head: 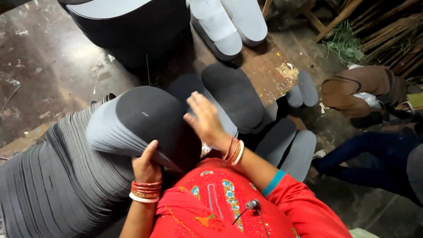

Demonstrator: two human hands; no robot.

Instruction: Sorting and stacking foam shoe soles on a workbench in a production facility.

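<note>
A thick fanned stack of dark grey sole-shaped foam sheets [150,119] leans over a long pile of the same sheets [57,185] at the lower left. My left hand [145,165], with red bangles at the wrist, grips the stack's lower edge from beneath. Just right of the stack, my right hand [205,120] hovers flat with fingers spread, above more grey soles [233,94]; it holds nothing that I can see.
Further stacks of grey soles [229,24] lie at the top, smaller ones [291,141] to the right. A large black pile [128,26] stands at the top left. A seated person's dark leg [365,154] and a brown bag [361,90] are on the right.
</note>
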